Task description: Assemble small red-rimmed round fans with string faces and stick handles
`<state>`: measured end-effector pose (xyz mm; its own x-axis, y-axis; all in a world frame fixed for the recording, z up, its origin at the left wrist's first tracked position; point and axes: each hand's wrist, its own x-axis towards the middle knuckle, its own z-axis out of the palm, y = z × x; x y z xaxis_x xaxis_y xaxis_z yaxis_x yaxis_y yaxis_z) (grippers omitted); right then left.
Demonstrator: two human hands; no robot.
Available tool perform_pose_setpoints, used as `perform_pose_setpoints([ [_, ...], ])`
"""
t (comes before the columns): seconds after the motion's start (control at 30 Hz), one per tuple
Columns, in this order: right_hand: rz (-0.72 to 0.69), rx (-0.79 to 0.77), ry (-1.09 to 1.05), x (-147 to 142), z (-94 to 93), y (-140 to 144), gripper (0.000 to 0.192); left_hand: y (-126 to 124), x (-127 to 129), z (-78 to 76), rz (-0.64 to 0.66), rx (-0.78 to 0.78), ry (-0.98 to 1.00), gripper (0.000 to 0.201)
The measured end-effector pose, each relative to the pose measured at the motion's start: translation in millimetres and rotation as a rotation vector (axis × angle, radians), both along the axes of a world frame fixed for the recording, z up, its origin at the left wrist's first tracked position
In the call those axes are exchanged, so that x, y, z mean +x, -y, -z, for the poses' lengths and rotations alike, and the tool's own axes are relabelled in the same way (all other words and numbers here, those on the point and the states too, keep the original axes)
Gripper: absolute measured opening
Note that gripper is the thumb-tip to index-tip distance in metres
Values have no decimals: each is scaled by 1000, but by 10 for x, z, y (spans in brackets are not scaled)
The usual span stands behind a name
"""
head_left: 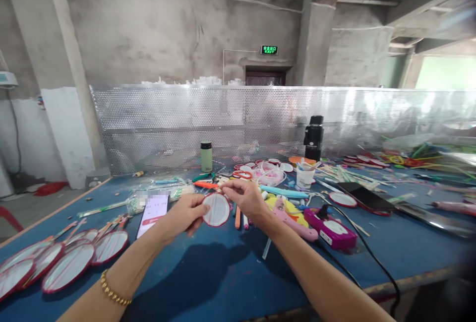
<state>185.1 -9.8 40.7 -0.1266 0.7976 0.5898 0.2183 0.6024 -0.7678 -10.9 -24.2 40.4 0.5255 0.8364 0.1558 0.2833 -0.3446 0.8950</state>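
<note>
Left hand [186, 217] grips round red-rimmed fan [216, 209] (thumb on face); right hand [243, 197] pinches its top rim.

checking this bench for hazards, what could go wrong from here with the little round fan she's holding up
1. The small round white fan with a red rim is held off the blue table only by the fingertips of the left hand and right hand; it might slip.
2. The pink glue gun lies close beside the right forearm and could be knocked.
3. Its black cable trails over the table edge, a possible snag.

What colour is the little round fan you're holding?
The small round fan is white with a red rim, seen in the head view, held by both hands.
</note>
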Motion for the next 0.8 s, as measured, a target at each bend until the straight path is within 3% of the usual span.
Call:
perform_pose_setpoints([
  [0.13,31,126,254,10,-49,98,19,-31,0,34,60,24,-48,30],
  [0.3,60,185,313,2,-27,155,20,-42,-3,59,47,-24,-45,29],
  [0.43,133,440,442,1,12,131,13,-44,-9,62,41,-108,4,24],
  [0.6,265,746,784,20,-9,172,15,-47,-10,60,31,-168,26,22],
  [0.8,330,888,1086,10,-64,296,23,-52,-15,84,23,-201,62,21],
])
